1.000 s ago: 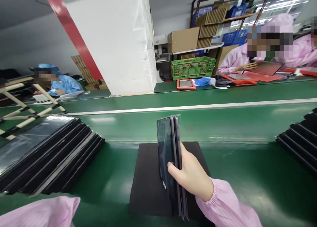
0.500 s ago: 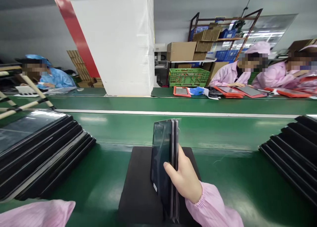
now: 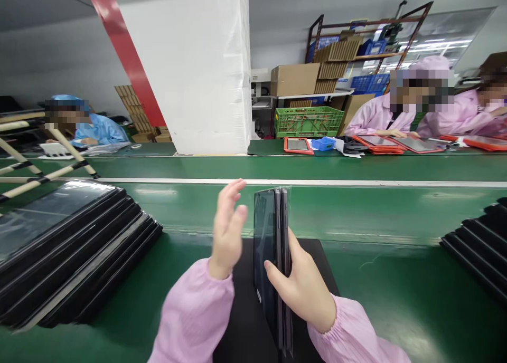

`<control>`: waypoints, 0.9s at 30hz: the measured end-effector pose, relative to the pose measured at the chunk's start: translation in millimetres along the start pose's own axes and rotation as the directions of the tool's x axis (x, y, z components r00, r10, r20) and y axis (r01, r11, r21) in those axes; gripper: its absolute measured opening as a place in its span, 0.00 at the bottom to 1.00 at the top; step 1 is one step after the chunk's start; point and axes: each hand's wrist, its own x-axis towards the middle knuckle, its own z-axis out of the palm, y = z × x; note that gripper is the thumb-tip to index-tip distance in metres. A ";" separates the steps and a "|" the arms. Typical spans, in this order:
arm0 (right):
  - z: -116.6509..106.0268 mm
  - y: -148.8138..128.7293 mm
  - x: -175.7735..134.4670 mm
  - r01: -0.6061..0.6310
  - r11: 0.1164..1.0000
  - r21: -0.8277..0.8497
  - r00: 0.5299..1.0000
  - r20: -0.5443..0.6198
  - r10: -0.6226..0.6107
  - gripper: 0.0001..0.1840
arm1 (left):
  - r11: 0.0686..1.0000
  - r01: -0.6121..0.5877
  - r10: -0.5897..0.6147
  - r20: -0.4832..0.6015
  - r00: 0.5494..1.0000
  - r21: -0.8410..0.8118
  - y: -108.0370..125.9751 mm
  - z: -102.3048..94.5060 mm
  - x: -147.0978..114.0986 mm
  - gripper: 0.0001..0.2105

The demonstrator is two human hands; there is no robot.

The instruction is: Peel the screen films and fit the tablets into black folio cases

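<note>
Two tablets in clear film, standing on edge side by side, are gripped by my right hand (image 3: 303, 281). Its thumb lies on the near screen and its fingers go behind the far one, mostly hidden. The nearer tablet (image 3: 263, 236) shows its dark screen and a small white label low on it. Under the pair is a flat black pad (image 3: 241, 331). To the left of the tablets my left hand (image 3: 228, 228) is raised with fingers stretched upward, apart from the screen and holding nothing.
Fanned stacks of black tablets lie at left (image 3: 79, 247) and right (image 3: 479, 241) on the green work surface (image 3: 380, 278). Beyond a white strip, people in pink and blue work near red-cased tablets (image 3: 299, 145). A white pillar (image 3: 190, 67) and a green crate (image 3: 309, 121) stand behind.
My left hand has come up from the lower left to beside the tablets; only its sleeve showed before. My right hand keeps its grip on the pair. The view has shifted slightly.
</note>
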 end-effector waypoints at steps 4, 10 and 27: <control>0.6 -3.1 2.9 0.033 0.998 0.045 0.997 0.071 -0.036 0.39 | 0.995 0.053 -0.034 0.198 0.980 -0.090 -13.2 24.1 11.3 0.22; -21.2 -10.6 34.0 -0.079 0.996 0.049 0.965 0.255 0.064 0.33 | 0.954 0.158 -0.130 0.123 0.984 -0.255 -22.5 21.6 18.1 0.13; 17.0 32.3 106.4 0.069 0.807 0.587 0.996 0.011 -0.093 0.28 | 0.899 0.215 -0.224 0.021 0.974 -0.380 -42.6 28.2 24.6 0.11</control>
